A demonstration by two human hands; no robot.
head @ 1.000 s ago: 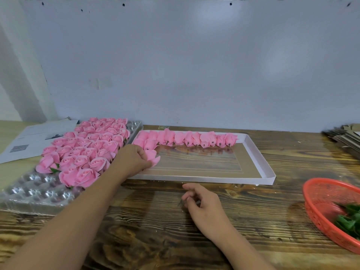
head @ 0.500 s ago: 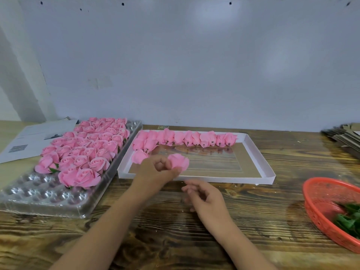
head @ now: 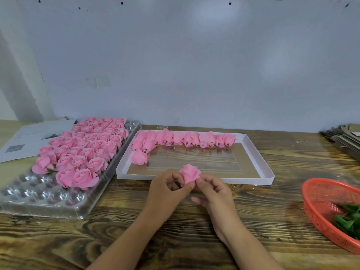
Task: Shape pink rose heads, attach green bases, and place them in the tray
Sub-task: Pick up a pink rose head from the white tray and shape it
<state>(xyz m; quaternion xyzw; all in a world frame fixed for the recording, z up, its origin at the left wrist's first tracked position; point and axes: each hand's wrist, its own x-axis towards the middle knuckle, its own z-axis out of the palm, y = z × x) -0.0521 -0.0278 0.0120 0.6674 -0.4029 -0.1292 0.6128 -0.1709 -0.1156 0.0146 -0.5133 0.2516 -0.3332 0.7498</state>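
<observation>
Both hands hold one pink rose head (head: 190, 174) just in front of the white box tray (head: 259, 158). My left hand (head: 167, 190) pinches its lower left side and my right hand (head: 213, 191) pinches its lower right side. Inside the white tray lie several pink rose heads (head: 185, 139) on their sides along the far edge and left corner. To the left, a clear plastic blister tray (head: 39, 193) carries several upright pink roses (head: 83, 149). Green bases (head: 348, 219) lie in a red basket (head: 319, 201) at the right edge.
Everything rests on a dark wooden table (head: 175, 236) against a white wall. Printed papers (head: 29, 139) lie at the far left. A stack of flat cardboard pieces (head: 342, 139) sits at the far right.
My left hand lifted a rose head out of the white tray's left corner and brought it toward me. My right hand rose from the table and took hold of it too.
</observation>
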